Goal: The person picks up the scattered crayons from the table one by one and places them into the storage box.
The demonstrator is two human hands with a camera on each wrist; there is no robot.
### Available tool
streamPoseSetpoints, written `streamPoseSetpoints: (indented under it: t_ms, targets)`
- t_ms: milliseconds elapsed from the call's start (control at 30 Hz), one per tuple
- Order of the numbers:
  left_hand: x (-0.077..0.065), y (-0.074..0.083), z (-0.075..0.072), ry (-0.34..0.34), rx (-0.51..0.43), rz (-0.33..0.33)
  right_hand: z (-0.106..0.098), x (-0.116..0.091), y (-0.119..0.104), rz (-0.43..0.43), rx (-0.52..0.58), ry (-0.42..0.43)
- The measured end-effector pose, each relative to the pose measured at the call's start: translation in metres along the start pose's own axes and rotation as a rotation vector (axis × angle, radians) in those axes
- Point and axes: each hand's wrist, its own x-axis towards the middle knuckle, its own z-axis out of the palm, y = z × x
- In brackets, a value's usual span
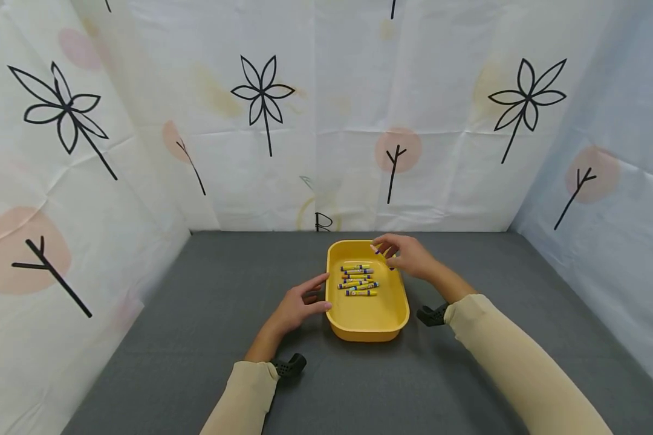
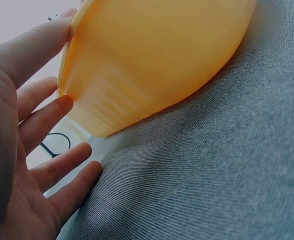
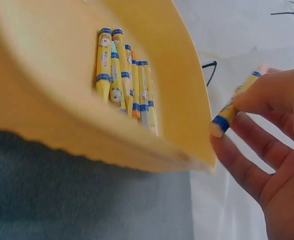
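Observation:
A yellow plastic tub (image 1: 367, 317) stands on the dark grey cloth. Several crayons (image 1: 361, 293) in yellow wrappers with blue bands lie in it, roughly side by side. My right hand (image 1: 410, 257) is over the tub's far right corner and pinches one crayon (image 3: 235, 107) between thumb and fingers. Against the tub's left side rests my left hand (image 1: 296, 307), its thumb and fingertips at the rim and its fingers spread and nearly straight. In the left wrist view, the tub's outer wall (image 2: 156, 55) fills the space beyond the left hand (image 2: 42, 130).
Grey cloth (image 1: 223, 290) covers the table around the tub. A white patterned sheet (image 1: 332, 109) with black flower drawings hangs behind and along both sides. Dark wrist straps (image 1: 289, 365) sit at the cuffs of both light sleeves.

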Motion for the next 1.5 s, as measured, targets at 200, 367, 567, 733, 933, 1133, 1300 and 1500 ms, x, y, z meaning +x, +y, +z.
streamPoseSetpoints:
  t_ms: [200,367,567,733,933,1133,1300,1500]
  targets:
    - [0.0,-0.001,-0.001,-0.003,0.006,-0.006,0.009,0.016,-0.006,0.01,-0.029,-0.16]
    - [0.0,0.0,0.0,-0.002,0.01,-0.015,0.018,0.025,-0.008,0.017,-0.087,-0.246]
    - [0.0,0.001,0.0,-0.004,0.016,-0.017,0.025,0.025,-0.007,-0.003,-0.048,-0.304]
    - [0.008,-0.016,0.002,0.004,0.016,-0.028,0.025,0.021,-0.006,-0.023,-0.016,-0.27]
    - [0.015,-0.037,0.005,0.045,0.005,-0.022,0.019,0.013,-0.003,-0.013,-0.053,-0.14]
    - [0.014,-0.038,0.006,0.067,0.0,0.003,0.01,-0.003,0.0,-0.001,-0.003,0.038]
    - [0.014,-0.039,0.006,0.072,0.002,0.007,0.002,-0.016,0.008,0.033,0.044,0.176]
    - [0.015,-0.04,0.006,0.065,0.005,0.009,-0.006,-0.034,0.026,0.076,0.085,0.287]
